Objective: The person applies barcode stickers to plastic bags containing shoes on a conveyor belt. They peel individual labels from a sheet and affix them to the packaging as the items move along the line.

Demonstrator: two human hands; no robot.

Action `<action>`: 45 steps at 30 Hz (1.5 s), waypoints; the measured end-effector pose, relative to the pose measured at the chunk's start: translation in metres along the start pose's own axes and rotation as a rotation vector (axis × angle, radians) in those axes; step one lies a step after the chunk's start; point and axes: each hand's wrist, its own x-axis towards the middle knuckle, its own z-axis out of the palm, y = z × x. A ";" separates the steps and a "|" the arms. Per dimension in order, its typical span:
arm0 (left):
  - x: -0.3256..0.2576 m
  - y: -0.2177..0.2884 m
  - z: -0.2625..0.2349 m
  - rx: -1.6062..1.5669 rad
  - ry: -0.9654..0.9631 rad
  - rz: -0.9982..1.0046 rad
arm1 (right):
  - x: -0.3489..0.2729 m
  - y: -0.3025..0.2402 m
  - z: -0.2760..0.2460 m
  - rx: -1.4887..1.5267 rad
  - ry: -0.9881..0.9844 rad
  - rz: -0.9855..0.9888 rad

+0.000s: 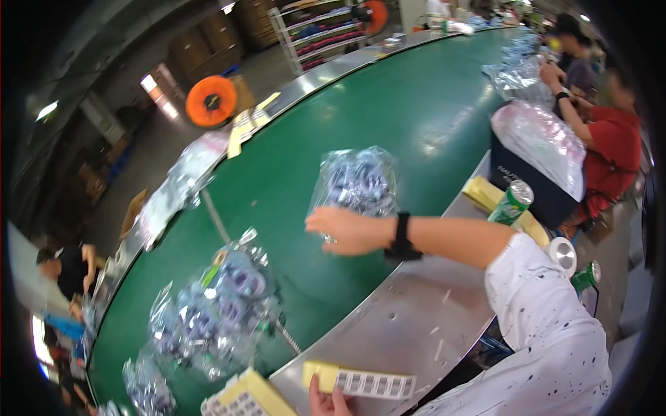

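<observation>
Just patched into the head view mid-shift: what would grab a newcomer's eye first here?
The wide green conveyor belt sweeping across the picture, with crinkly clear bags of purple-and-white parts on it: one bag just beyond the outstretched right hand, a bigger heap at lower left. At the bottom edge the left hand pinches a label strip, and a bright orange reel glows beyond the belt's far side.

A crinkled clear bag of bluish items (357, 182) lies on the green belt; a yellow-backed label strip (361, 381) lies flat on steel.
</observation>
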 end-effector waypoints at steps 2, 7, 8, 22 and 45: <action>-0.012 0.014 0.006 0.016 0.088 0.007 | -0.014 -0.074 0.005 0.154 0.149 -0.098; -0.025 0.032 -0.001 -0.103 0.188 -0.033 | -0.090 -0.176 0.036 0.745 -0.368 0.228; -0.027 0.029 -0.001 -0.120 0.193 -0.042 | -0.101 -0.184 0.040 0.793 -0.367 0.266; -0.043 0.048 0.000 0.180 0.033 -0.005 | -0.111 -0.219 0.053 0.728 0.069 0.232; -0.034 0.044 -0.005 0.076 -0.082 -0.081 | -0.111 -0.228 0.058 0.369 0.276 0.052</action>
